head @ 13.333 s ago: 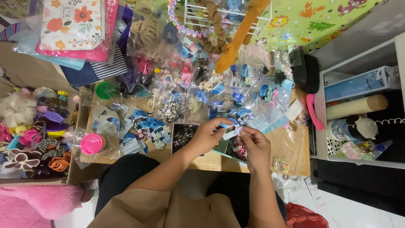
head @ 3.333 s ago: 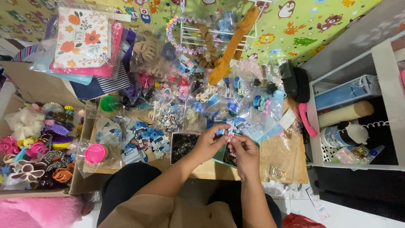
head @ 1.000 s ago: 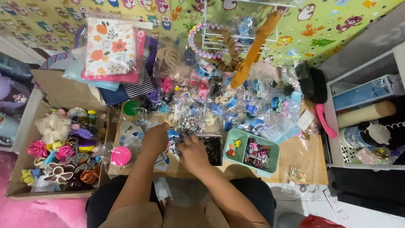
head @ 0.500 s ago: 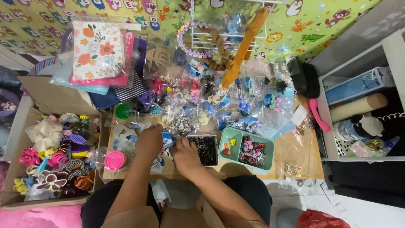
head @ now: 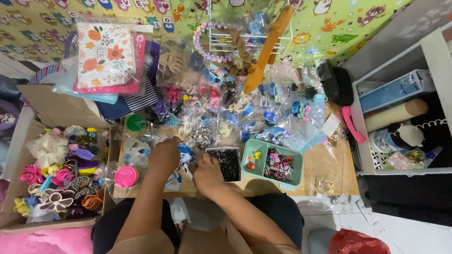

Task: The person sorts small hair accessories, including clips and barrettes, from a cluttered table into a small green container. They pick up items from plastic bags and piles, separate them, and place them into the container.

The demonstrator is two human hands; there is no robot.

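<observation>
My left hand [head: 163, 157] rests on a clear bag of blue and white bows [head: 184, 155] at the front left of the low wooden table [head: 329, 164]. My right hand [head: 206, 173] sits just right of it, fingers curled at the same bows, beside a small black box of dark pieces [head: 228, 163]. Whether either hand actually grips a bow is hidden. A mint green tray [head: 248, 155] with small clips stands to the right of the black box.
Many clear bags of hair accessories [head: 245, 103] cover the table's back. A cardboard box [head: 28, 108] of scrunchies and claw clips is at left, a pink lid [head: 125, 176] near it. A white shelf [head: 438, 61] stands at right, a wire rack [head: 221, 42] behind.
Both hands moved from the green tray at centre right to the blue bows at the left front of the table. The view shifted slightly.
</observation>
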